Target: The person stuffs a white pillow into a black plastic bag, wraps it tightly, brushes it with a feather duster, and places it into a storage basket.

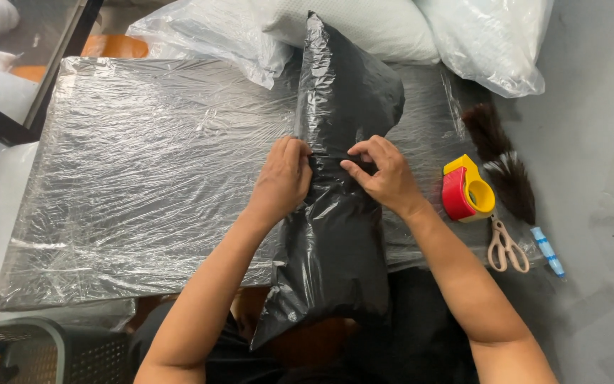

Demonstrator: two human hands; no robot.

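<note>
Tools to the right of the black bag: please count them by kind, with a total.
Tape dispenser, red and yellow: 1
Scissors: 1
Feather duster, dark: 1
Total: 3

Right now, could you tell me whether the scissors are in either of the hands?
No, the scissors lie on the table beside the tape dispenser, while both hands grip the black bag.

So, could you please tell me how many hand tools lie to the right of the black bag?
3: a red-and-yellow tape dispenser nearest the bag, scissors just below it, and a dark feather duster behind them. Others may be hidden.
</note>
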